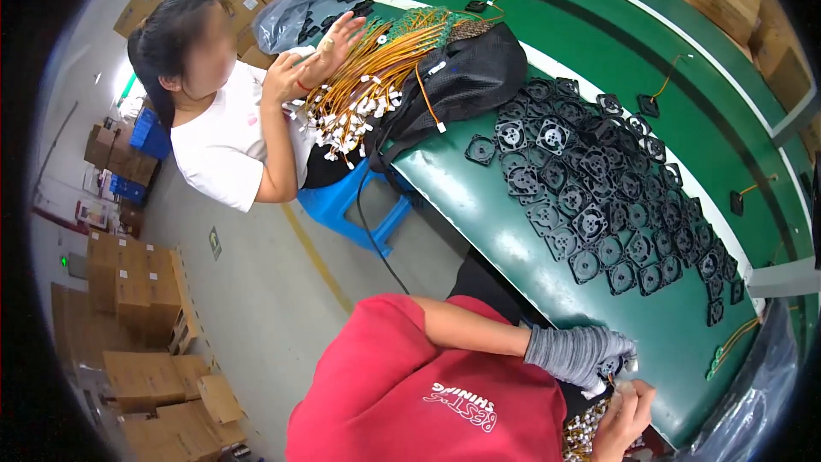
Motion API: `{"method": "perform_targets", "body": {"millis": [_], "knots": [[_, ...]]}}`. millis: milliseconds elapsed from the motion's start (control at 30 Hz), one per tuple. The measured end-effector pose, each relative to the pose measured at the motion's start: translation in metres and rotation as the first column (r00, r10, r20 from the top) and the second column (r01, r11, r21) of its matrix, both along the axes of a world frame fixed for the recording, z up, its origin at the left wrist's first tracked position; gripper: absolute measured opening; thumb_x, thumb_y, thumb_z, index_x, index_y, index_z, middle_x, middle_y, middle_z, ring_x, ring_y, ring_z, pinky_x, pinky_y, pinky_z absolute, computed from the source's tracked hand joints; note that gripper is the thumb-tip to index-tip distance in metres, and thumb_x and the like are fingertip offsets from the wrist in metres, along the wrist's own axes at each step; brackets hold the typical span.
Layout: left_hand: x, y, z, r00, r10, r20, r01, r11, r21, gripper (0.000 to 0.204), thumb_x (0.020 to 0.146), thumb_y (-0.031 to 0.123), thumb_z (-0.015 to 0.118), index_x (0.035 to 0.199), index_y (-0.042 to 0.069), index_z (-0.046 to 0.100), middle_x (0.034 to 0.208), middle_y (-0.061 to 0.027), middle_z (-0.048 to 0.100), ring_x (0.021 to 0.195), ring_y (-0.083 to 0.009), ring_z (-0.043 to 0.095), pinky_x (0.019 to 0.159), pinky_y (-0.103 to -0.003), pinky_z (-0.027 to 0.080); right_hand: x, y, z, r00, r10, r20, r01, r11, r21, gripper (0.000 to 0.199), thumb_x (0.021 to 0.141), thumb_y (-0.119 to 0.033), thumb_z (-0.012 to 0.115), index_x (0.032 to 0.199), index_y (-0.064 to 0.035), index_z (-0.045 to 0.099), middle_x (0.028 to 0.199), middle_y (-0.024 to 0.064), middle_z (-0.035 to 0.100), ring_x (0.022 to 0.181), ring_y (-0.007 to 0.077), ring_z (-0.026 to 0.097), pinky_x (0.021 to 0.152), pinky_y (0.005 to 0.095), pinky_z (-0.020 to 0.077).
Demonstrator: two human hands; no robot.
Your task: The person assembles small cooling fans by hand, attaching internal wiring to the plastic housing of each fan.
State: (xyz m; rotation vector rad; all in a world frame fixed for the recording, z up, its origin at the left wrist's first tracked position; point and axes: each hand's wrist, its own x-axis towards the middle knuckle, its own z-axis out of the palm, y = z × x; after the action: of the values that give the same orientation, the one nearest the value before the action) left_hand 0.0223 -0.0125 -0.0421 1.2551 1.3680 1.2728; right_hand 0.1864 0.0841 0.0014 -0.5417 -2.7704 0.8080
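While square black plastic frames (599, 197) cover the green mat (479, 197), left hand (590, 355), grey-gloved, grips one; right hand (624, 415) curls closed around wires (581, 436).

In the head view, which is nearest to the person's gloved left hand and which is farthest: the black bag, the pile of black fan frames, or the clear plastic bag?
From the gloved left hand, nearest first:
1. Pile of black fan frames, on the green table just beyond the hand.
2. Black bag, farther along the table, beside the orange wires.
3. Clear plastic bag, at the far end, behind the co-worker's raised hand.
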Motion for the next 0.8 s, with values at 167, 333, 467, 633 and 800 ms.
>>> {"method": "perform_targets", "body": {"millis": [167,333,467,633,800], "knots": [[-0.003,-0.004,0.005,0.993,-0.011,0.116,0.012,1.0,-0.01,0.05,0.057,0.008,0.067,0.104,0.006,0.051,0.079,-0.0102,0.059,0.074,-0.0234,0.059,0.067,-0.034,0.046,-0.006,-0.004,0.004,0.994,0.09,-0.067,-0.078,0.983,0.166,0.013,0.08,-0.003,0.056,0.093,-0.0051,0.057,0.088,0.0147,0.055,0.081,0.031,0.055,0.067,0.0373,0.0465],[-0.003,-0.006,0.006,0.983,-0.012,0.181,0.014,1.0,-0.006,0.05,0.057,0.008,0.068,0.104,0.006,0.051,0.078,-0.0093,0.06,0.073,-0.0217,0.059,0.067,-0.033,0.046,-0.009,-0.005,0.005,0.993,0.078,-0.087,-0.072,0.995,0.066,0.011,0.08,-0.003,0.056,0.091,-0.004,0.057,0.088,0.0151,0.056,0.08,0.03,0.055,0.069,0.0362,0.0456],[-0.003,-0.004,0.013,0.998,-0.027,0.055,0.026,1.0,0.01,0.048,0.06,0.012,0.068,0.104,0.006,0.05,0.078,-0.0106,0.059,0.072,-0.0242,0.059,0.067,-0.033,0.046,-0.009,-0.006,0.01,0.999,-0.041,-0.034,0.032,0.968,-0.249,0.008,0.081,-0.004,0.057,0.089,-0.0031,0.057,0.09,0.0146,0.057,0.08,0.0275,0.055,0.072,0.0362,0.0444],[0.008,-0.003,-0.001,0.976,0.138,-0.167,-0.113,0.982,0.151,0.046,0.067,0.02,0.064,0.107,0.005,0.049,0.087,-0.0129,0.055,0.078,-0.028,0.057,0.07,-0.036,0.045,0.001,-0.004,-0.007,0.99,-0.14,0.019,0.136,0.911,-0.388,0.008,0.079,0.005,0.048,0.086,0.0018,0.047,0.083,0.006,0.045,0.077,0.0122,0.046,0.069,0.0214,0.0389],[-0.005,-0.002,0.003,0.999,0.013,0.038,-0.012,1.0,-0.008,0.046,0.071,0.013,0.06,0.114,0.003,0.047,0.097,-0.0117,0.055,0.088,-0.0224,0.057,0.079,-0.032,0.044,-0.014,-0.005,0.002,0.997,-0.062,-0.042,0.058,0.995,-0.086,0.016,0.072,0.004,0.058,0.088,0.0,0.056,0.082,0.0137,0.051,0.073,0.0288,0.053,0.064,0.0342,0.0434]]}}
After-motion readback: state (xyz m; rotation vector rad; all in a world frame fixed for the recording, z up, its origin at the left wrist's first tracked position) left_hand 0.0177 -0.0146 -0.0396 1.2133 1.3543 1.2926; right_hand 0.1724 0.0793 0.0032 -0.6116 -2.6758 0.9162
